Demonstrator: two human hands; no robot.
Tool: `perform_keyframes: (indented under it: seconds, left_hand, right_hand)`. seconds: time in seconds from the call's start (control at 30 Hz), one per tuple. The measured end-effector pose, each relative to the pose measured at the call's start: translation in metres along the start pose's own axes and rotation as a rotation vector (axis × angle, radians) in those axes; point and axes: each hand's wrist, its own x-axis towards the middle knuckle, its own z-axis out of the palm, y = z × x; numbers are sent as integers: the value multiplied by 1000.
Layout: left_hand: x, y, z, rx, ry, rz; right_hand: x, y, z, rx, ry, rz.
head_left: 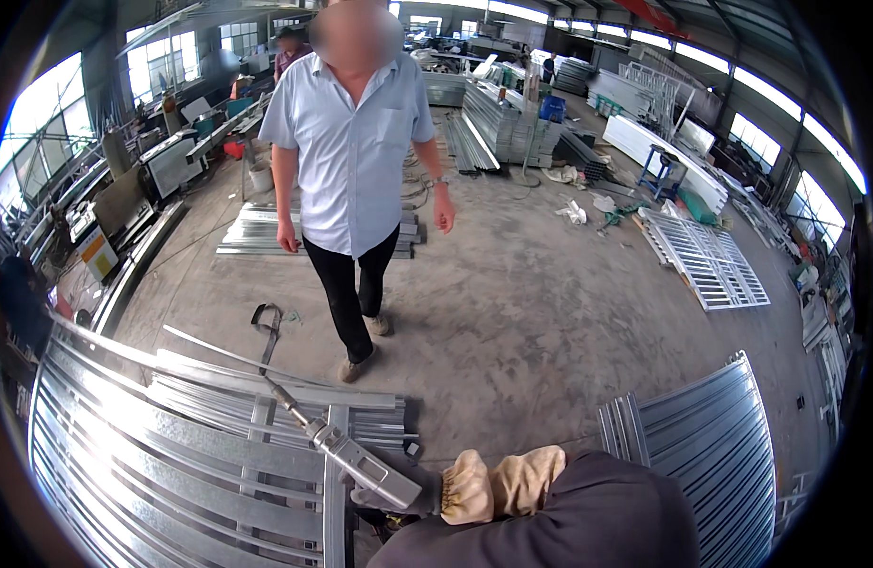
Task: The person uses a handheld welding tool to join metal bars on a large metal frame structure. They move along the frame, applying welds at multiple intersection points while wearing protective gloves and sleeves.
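Observation:
My right hand, in a dark grey glove, is closed around a grey handheld welding gun, partly behind its boxy body. The gun's long tapered nozzle points up and left over a silvery metal slatted frame. Its tip is above the frame's far part; I cannot tell whether it touches metal. A tan gathered cuff and a dark sleeve cover my right forearm. My left hand does not show.
A person in a light shirt stands just beyond the frame. Metal strips lie behind it, and a stack of slatted panels stands at right. Farther off are another slatted panel and stacked profiles.

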Motion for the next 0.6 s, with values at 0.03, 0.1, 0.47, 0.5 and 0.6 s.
perform_keyframes:
  seconds: [0.03,0.1,0.47,0.5,0.6]
  left_hand:
    - [2,4,3,1,-4,9]
    - [3,15,5,2,-7,28]
    - [12,28,8,-12,-30,130]
    - [13,26,9,-8,-32,141]
    - [17,23,5,-21,-36,162]
  right_hand:
    - [1,-3,-11,-82,28,32]
    - [-2,-7,-24,85,92,229]
    - [-12,-19,-27,-99,512,95]
    - [-15,-11,-26,-102,538,89]
    - [-29,-14,-19,85,545,257]
